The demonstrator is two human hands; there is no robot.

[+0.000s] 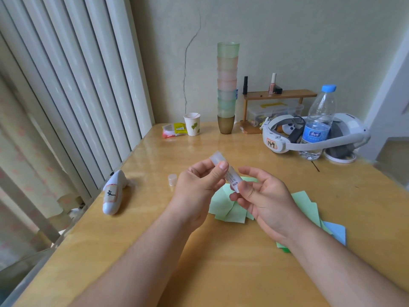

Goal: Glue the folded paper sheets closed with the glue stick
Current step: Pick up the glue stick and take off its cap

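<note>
My left hand [198, 187] pinches the glue stick [225, 171] near its upper end; my right hand [263, 196] pinches its lower end. Stick tilted, held above the table [155, 240]. Cap [172, 179] off, on table left of hands. Green sheets [228, 209] lie beneath, blue sheet [337, 232] at right.

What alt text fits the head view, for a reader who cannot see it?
Both hands hold a glue stick above a wooden table: the left hand grips its upper part, the right hand pinches its base. Its cap lies on the table left of the hands, and green papers lie beneath them.
</note>
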